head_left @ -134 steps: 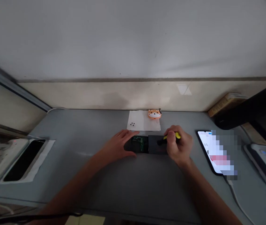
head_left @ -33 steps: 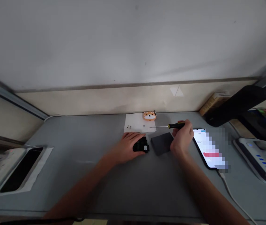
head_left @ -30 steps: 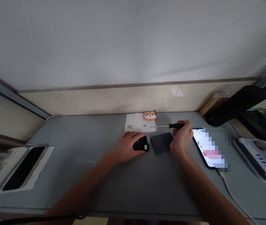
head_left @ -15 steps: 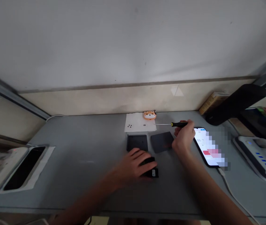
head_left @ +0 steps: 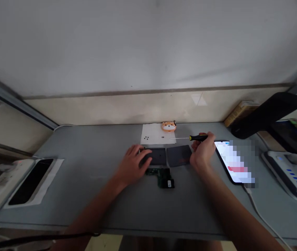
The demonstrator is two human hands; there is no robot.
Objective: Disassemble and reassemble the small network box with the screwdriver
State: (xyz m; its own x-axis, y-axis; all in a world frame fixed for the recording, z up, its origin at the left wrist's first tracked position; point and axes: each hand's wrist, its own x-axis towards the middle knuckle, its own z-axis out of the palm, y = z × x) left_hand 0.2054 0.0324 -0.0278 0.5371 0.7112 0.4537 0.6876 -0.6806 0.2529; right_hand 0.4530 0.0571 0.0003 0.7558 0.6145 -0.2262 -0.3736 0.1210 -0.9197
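Note:
My left hand (head_left: 132,164) is at the left end of a shallow black plastic cover (head_left: 159,157), its fingers and thumb curled round that edge; the cover lies on the table. A screwdriver (head_left: 198,138) with a black and yellow handle is gripped in my right hand (head_left: 203,150), its thin shaft pointing left over a white paper (head_left: 153,132). Under that wrist's left side lies a flat dark panel (head_left: 179,156). Nearer to me rests a green circuit board (head_left: 161,174) with a black part and a small white label. Several tiny screws (head_left: 146,138) sit on the paper.
An orange animal-faced case (head_left: 169,126) stands on the paper's back corner. Right of my right hand lies a lit phone (head_left: 227,157) with a white cable. Beyond are a power strip (head_left: 289,174) and a black cylindrical object (head_left: 268,115). A dark phone (head_left: 30,183) lies far left.
My left hand has let go of the circuit board, leaving it on the table, and moved left and away from me to the black cover. My right hand keeps holding the screwdriver.

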